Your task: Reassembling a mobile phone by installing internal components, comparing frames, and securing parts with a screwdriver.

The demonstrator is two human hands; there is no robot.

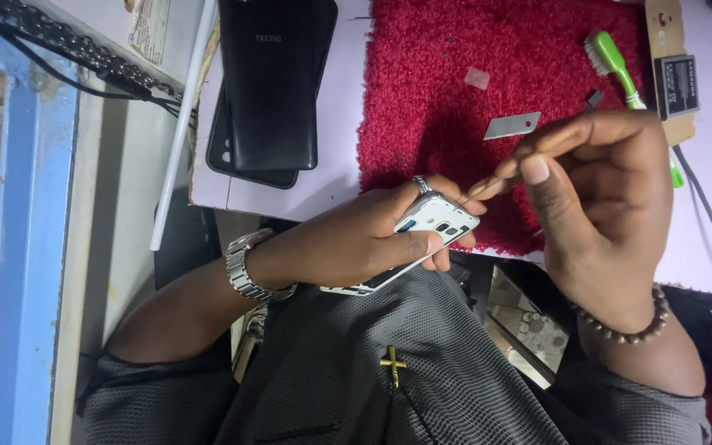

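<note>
The left hand [372, 235] grips a white phone [422, 239] (ring and watch on) above the lap; the right hand [599, 181] pinches a thin tool [488, 186] touching the phone's top, near the red mat [455, 124].

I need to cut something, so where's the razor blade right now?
In the head view, the razor blade lies on the red mat, just above the right hand and left of the green toothbrush.

A pale purple table [335, 107] has a fuzzy red mat [455, 124] on top, a blue and grey wall edge [30, 247] runs down beside it, a white rod [179, 124] leans along the table's side, and the light is dim.
</note>
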